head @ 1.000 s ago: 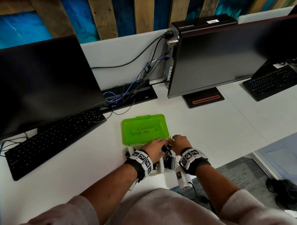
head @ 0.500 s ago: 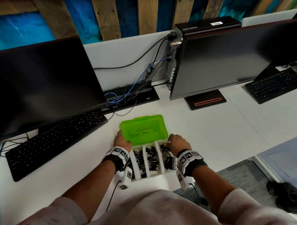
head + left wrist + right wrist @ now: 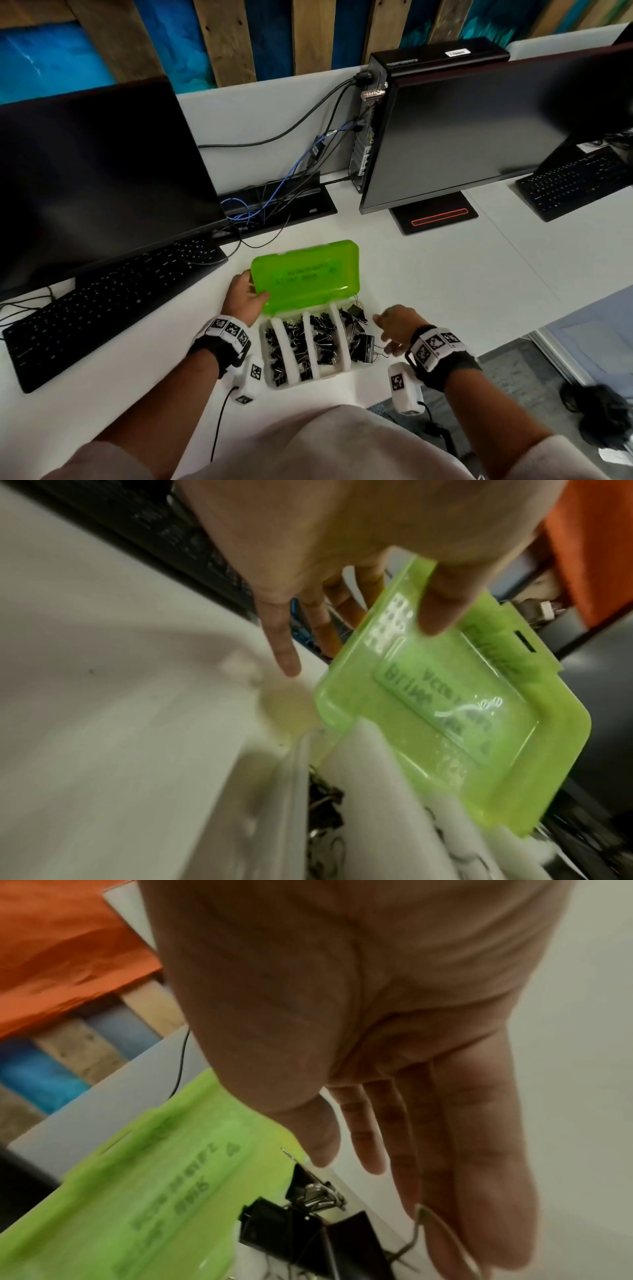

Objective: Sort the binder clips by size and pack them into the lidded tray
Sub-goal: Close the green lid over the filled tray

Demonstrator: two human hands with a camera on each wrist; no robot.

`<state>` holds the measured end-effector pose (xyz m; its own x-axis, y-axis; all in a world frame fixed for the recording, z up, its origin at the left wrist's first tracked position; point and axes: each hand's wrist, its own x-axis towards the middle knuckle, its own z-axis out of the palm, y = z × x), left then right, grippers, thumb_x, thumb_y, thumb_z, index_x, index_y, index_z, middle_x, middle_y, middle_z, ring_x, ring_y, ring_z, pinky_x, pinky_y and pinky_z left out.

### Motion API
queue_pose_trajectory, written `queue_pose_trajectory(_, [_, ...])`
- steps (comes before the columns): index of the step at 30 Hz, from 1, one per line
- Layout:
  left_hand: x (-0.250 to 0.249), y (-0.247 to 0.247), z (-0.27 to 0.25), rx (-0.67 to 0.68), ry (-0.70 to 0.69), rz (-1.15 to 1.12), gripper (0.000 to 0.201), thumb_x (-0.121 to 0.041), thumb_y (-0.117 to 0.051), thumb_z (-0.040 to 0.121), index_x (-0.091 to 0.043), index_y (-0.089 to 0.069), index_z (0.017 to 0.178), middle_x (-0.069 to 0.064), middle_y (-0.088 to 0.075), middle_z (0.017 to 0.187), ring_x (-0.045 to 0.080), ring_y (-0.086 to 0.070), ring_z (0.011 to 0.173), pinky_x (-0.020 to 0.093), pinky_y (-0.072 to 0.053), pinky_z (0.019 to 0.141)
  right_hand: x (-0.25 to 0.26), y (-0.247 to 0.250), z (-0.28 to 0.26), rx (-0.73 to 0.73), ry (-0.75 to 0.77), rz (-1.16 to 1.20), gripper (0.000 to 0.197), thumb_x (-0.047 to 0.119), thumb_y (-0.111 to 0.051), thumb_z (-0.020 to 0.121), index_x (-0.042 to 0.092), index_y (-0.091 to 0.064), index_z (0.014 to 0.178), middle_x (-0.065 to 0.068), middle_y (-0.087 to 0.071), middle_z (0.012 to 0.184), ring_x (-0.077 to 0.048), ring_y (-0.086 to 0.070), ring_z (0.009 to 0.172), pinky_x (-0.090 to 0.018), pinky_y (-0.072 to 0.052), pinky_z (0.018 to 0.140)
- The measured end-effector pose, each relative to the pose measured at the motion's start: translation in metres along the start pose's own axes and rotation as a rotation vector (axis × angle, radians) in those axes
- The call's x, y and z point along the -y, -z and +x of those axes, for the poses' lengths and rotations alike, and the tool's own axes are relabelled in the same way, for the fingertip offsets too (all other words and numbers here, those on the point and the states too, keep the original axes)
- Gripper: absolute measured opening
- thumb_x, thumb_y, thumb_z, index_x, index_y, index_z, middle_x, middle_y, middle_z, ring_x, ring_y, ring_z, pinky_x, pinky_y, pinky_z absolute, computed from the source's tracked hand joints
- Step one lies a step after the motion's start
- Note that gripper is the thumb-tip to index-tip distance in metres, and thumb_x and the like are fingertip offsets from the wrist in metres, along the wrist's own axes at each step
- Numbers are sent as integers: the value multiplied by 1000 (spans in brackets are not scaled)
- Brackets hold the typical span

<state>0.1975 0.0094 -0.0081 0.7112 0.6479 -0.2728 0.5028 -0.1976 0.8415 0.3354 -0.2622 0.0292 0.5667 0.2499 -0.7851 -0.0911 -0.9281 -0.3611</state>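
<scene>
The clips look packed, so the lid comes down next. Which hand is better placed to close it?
Left, probably. The left hand already grips the raised green lid at its left edge, thumb on top. The right hand is open beside the tray, holding nothing, near the large binder clips.

Bare white surface (image 3: 428, 291): open stretch right of the tray (image 3: 308, 380), up to the right monitor (image 3: 462, 137) stand.
Left: keyboard (image 3: 113, 301) and left monitor (image 3: 96, 178) close by.
Behind: tilted green lid (image 3: 305, 274), then cables (image 3: 260, 212).
Over the compartments: open; large binder clips (image 3: 359, 337) overhang the right rim.
</scene>
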Motion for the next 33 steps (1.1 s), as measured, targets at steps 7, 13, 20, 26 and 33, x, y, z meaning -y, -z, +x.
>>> queue_pose_trajectory(7, [11, 15, -73, 351, -553, 56, 50, -59, -62, 76, -27, -54, 113, -5, -55, 116, 11, -53, 112, 24, -42, 96, -14, -15, -10, 36, 145, 524, 30, -9, -62, 78, 4, -57, 105, -12, -65, 76, -20, -61, 63, -31, -56, 66])
queue_pose_trajectory(13, [24, -7, -94, 246, -561, 274, 51, -62, -59, 74, -36, -59, 119, -13, -47, 114, 1, -42, 113, 15, -30, 103, -29, -33, -21, -211, 323, 7, 66, 15, -84, 64, 14, -56, 124, -6, -70, 106, -22, -65, 98, -20, -43, 78])
queue_pose_trajectory(20, [26, -17, -103, 266, -586, 473, 53, -67, -51, 72, -39, -60, 117, -15, -45, 113, -2, -33, 112, 18, -27, 104, -41, -49, -25, -299, 359, 46, 95, -2, -72, 70, 18, -20, 148, -8, -62, 121, -27, -62, 106, -30, -50, 90])
queue_pose_trajectory(26, [22, -22, -107, 284, -568, 491, 52, -64, -49, 73, -36, -62, 114, -16, -44, 129, 2, -31, 122, 23, -29, 109, -56, -40, -20, -212, 260, 278, 83, -10, -54, 75, 20, -21, 145, -7, -58, 127, -21, -62, 110, -31, -52, 86])
queue_pose_trajectory(33, [30, -27, -111, 232, -676, 650, 40, -61, -50, 79, -37, -62, 109, -14, -52, 133, 11, -28, 125, 36, -36, 106, -54, -35, -16, -207, 291, 241, 58, 17, -66, 85, 23, -41, 137, 2, -56, 121, -21, -64, 106, -24, -46, 86])
